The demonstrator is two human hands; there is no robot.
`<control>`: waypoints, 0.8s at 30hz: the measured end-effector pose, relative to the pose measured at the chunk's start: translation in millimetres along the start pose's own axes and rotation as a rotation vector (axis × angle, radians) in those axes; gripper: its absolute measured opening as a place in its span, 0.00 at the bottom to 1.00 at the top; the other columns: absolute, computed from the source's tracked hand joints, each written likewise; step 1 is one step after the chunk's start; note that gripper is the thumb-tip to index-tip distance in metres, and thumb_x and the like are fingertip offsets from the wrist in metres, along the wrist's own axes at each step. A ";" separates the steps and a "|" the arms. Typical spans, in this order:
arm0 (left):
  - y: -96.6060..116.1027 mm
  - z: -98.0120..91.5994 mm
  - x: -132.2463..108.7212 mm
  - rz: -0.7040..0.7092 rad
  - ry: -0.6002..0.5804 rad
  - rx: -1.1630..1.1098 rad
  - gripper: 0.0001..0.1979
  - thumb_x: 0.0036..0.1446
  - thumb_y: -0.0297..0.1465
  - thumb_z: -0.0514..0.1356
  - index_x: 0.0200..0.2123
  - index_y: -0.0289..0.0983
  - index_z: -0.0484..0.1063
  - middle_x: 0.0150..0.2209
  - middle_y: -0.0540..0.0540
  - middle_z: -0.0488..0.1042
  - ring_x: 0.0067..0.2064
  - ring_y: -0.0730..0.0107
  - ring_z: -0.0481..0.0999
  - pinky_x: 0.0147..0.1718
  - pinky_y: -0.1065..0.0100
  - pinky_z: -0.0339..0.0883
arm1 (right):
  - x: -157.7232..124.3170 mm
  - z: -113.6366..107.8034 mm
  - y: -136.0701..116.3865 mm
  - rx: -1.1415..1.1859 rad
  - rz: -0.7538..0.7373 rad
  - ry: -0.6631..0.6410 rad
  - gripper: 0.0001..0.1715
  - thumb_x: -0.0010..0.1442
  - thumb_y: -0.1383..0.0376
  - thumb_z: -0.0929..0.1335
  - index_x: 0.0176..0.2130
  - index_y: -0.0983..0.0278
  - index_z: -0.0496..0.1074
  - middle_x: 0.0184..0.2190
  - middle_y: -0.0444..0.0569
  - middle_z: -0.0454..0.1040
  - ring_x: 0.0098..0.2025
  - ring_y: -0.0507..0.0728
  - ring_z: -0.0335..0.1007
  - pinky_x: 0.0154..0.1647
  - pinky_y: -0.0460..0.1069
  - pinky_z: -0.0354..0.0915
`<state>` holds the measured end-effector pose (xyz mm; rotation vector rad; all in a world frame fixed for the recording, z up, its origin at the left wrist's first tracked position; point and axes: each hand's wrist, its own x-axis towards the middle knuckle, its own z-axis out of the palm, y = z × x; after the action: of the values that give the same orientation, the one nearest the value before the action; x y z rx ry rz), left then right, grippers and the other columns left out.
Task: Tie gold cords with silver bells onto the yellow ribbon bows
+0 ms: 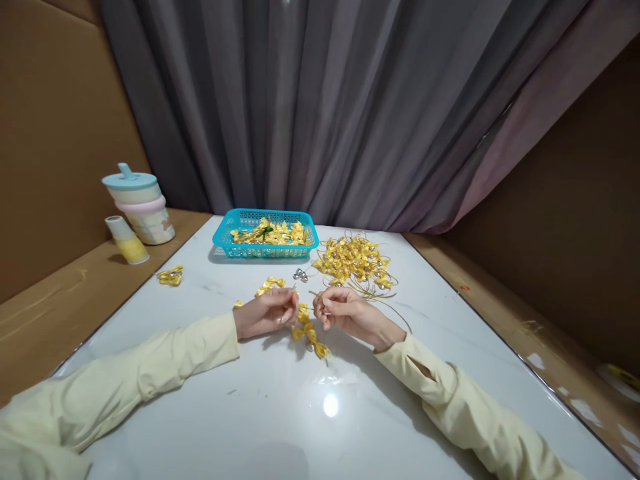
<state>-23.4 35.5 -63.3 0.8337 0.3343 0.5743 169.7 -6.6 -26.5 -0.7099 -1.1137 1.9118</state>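
Observation:
My left hand (270, 310) is closed in a pinch on a thin gold cord (307, 309), a short stretch of which shows between my two hands. Facing it, my right hand (347, 313) pinches the same cord, with a loose end poking up beside the fingertips. Just under and between the hands lie yellow ribbon bows (311, 331), one with a small silver bell (311, 347) at its middle. Behind my left hand rest more yellow bows (270, 285), partly hidden by it. A few loose silver bells (301, 275) sit just beyond the hands.
A turquoise basket (265, 252) holding yellow bows stands at the back. Right of it is a heap of bows (355, 260) with trailing cords (385, 293). One bow (170, 275) lies far left, near a lidded cup (145, 207) and a yellow-white cone (127, 241). A grey curtain (300, 107) hangs behind.

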 end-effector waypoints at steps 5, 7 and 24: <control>1.4 7.0 -2.8 0.008 -0.011 0.015 0.17 0.40 0.39 0.71 0.20 0.32 0.71 0.27 0.49 0.67 0.26 0.77 0.63 0.28 0.71 0.59 | -1.7 4.7 1.5 -0.021 0.046 -0.044 0.12 0.51 0.62 0.73 0.27 0.68 0.72 0.22 0.43 0.69 0.22 0.47 0.65 0.22 0.43 0.63; 1.6 5.6 -2.9 0.021 -0.043 0.037 0.17 0.41 0.39 0.70 0.20 0.32 0.71 0.30 0.48 0.68 0.28 0.76 0.63 0.29 0.71 0.59 | -1.2 4.5 3.2 -0.024 0.057 -0.063 0.12 0.51 0.62 0.73 0.27 0.68 0.71 0.22 0.42 0.67 0.23 0.47 0.65 0.22 0.42 0.63; -3.7 -5.7 -5.2 -0.118 -0.318 0.150 0.19 0.49 0.41 0.65 0.19 0.31 0.73 0.19 0.46 0.69 0.23 0.73 0.66 0.27 0.70 0.56 | -0.3 5.0 6.5 -0.002 0.111 -0.141 0.08 0.55 0.66 0.70 0.29 0.70 0.71 0.24 0.48 0.73 0.24 0.49 0.70 0.24 0.43 0.64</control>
<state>-29.0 33.8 -69.5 1.0265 0.1344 0.3022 163.7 -11.0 -29.9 -0.6582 -1.1847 2.0817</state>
